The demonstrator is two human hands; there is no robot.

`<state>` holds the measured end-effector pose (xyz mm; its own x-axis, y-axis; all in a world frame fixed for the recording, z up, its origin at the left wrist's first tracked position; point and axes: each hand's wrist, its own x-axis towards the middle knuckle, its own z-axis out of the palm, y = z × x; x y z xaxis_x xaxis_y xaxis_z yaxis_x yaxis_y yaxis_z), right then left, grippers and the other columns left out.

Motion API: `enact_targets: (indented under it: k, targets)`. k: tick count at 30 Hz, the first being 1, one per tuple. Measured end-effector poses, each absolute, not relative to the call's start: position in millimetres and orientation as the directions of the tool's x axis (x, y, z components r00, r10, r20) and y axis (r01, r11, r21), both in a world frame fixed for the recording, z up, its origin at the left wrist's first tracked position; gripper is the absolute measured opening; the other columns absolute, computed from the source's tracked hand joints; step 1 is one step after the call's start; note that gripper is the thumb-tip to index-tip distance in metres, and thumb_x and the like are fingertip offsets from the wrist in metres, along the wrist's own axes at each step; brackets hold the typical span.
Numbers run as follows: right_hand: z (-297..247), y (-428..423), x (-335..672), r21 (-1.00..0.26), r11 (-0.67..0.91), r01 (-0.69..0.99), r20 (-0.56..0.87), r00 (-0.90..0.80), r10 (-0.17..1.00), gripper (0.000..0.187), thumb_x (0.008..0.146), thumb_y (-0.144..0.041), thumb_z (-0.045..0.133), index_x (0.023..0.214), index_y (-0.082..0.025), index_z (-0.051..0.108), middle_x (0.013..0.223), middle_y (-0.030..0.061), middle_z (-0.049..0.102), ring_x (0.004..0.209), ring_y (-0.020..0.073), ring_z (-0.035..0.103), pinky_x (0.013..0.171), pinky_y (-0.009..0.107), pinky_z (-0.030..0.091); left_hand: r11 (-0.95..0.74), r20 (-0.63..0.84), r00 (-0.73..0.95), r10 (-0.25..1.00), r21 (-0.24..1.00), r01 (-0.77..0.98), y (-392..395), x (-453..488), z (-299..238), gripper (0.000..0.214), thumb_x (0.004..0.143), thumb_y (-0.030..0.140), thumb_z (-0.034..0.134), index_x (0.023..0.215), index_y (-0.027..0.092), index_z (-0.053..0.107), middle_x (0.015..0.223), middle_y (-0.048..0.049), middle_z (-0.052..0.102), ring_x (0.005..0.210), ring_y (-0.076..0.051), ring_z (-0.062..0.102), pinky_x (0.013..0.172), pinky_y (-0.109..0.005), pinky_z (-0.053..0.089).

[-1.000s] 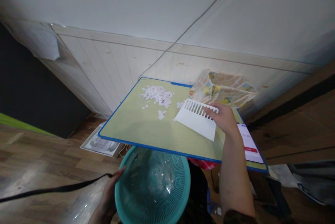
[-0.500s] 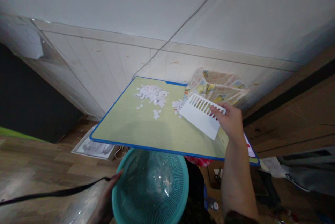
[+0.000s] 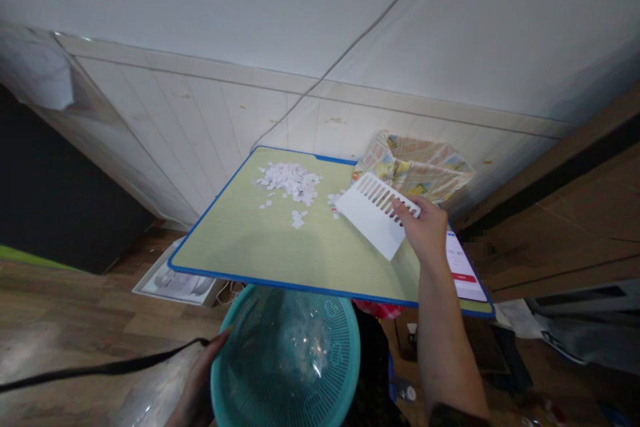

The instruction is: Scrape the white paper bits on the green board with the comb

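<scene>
In my right hand (image 3: 424,227) is a flat white plastic panel with a row of slots (image 3: 371,220), gripped by its right end and tilted over the table. Its left edge is beside a small cluster of white paper scraps (image 3: 333,200), partly hidden behind it. A larger pile of paper scraps (image 3: 291,180) lies farther left, with a few loose bits in front. My left hand (image 3: 203,374) holds the left rim of a teal plastic basket (image 3: 350,360) below the table's front edge. Clear, shiny plastic (image 3: 305,340) shows inside the basket.
The yellow-green table (image 3: 240,227) has a blue edge and stands against the white panelled wall. A patterned fabric-lined bin (image 3: 420,164) is behind its right back edge. A lit phone (image 3: 465,267) lies at the right. An open white box (image 3: 175,280) sits on the floor.
My right hand has moved the white slotted panel a little left and toward the paper scraps. More of the phone shows now. The left hand still holds the basket.
</scene>
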<state>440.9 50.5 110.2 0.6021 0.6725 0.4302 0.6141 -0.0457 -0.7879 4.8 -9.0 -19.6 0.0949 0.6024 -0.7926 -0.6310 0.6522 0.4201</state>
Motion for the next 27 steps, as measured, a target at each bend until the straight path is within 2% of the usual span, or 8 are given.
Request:
enact_targets:
  k: [4,8,14,17,19,23,27]
  targets:
    - [107.8,69.7,400.1,-0.794,0.027,0.607,0.401,0.491,0.773,0.039,0.083,-0.053,0.066,0.092,-0.016,0.077,0.072,0.006,0.076,0.062,0.0219,0.067,0.06,0.031,0.05,0.665,-0.777,0.134,0.615,0.419,-0.619,-8.5,-4.1,-29.6,0.057,0.084,0.018,0.072,0.14,0.018,0.064,0.109,-0.0064,0.081,0.117,-0.037,0.067,0.105,-0.046,0.052]
    - [107.1,78.5,382.8,-0.755,0.004,0.656,0.391,0.445,0.806,0.035,0.085,-0.049,0.064,0.091,-0.017,0.077,0.072,0.006,0.076,0.062,0.0225,0.068,0.061,0.031,0.048,0.66,-0.768,0.129,0.628,0.437,-0.611,-7.8,-10.5,-34.1,0.059,0.082,0.018,0.075,0.14,0.02,0.064,0.107,-0.0055,0.082,0.119,-0.039,0.065,0.106,-0.05,0.05]
    - [126.8,56.3,404.1,-0.604,-0.094,0.792,0.455,0.439,0.775,0.036,0.086,-0.047,0.061,0.096,-0.017,0.078,0.075,0.0084,0.077,0.066,0.0257,0.069,0.064,0.034,0.047,0.682,-0.773,0.21,0.598,0.353,-0.641,-8.3,-2.4,-23.5,0.058,0.08,0.021,0.076,0.137,0.018,0.066,0.113,-0.0094,0.079,0.119,-0.041,0.064,0.107,-0.051,0.048]
    - [134.8,48.9,405.8,-0.542,-0.135,0.829,0.515,0.455,0.727,0.036,0.087,-0.047,0.061,0.095,-0.017,0.078,0.077,0.01,0.077,0.068,0.0276,0.07,0.065,0.035,0.047,0.668,-0.781,0.186,0.596,0.353,-0.655,-9.3,4.8,-13.9,0.059,0.083,0.02,0.071,0.141,0.016,0.063,0.112,-0.0101,0.079,0.116,-0.041,0.066,0.107,-0.052,0.048]
    - [134.2,50.6,396.9,-0.578,-0.097,0.811,0.516,0.455,0.726,0.035,0.087,-0.047,0.062,0.096,-0.017,0.077,0.078,0.0095,0.077,0.069,0.0271,0.071,0.065,0.035,0.048,0.66,-0.785,0.15,0.601,0.382,-0.647,-9.7,8.3,-8.2,0.06,0.084,0.015,0.068,0.143,0.015,0.061,0.11,-0.0096,0.08,0.115,-0.039,0.068,0.107,-0.051,0.048]
    - [124.1,61.0,369.6,-0.678,0.029,0.735,0.448,0.381,0.809,0.034,0.087,-0.046,0.062,0.098,-0.018,0.077,0.077,0.0067,0.078,0.064,0.0235,0.069,0.063,0.033,0.049,0.656,-0.791,0.109,0.602,0.411,-0.633,-9.4,11.8,0.9,0.053,0.086,0.012,0.064,0.139,0.013,0.065,0.105,-0.0081,0.082,0.115,-0.037,0.069,0.108,-0.049,0.048]
    - [120.9,61.3,361.0,-0.674,0.045,0.738,0.42,0.333,0.844,0.032,0.089,-0.045,0.061,0.097,-0.018,0.077,0.075,0.0055,0.077,0.062,0.0222,0.068,0.062,0.032,0.048,0.635,-0.792,0.047,0.609,0.452,-0.627,-8.7,11.0,3.7,0.034,0.085,0.016,0.065,0.116,0.015,0.08,0.093,-0.0072,0.085,0.118,-0.036,0.068,0.109,-0.046,0.047]
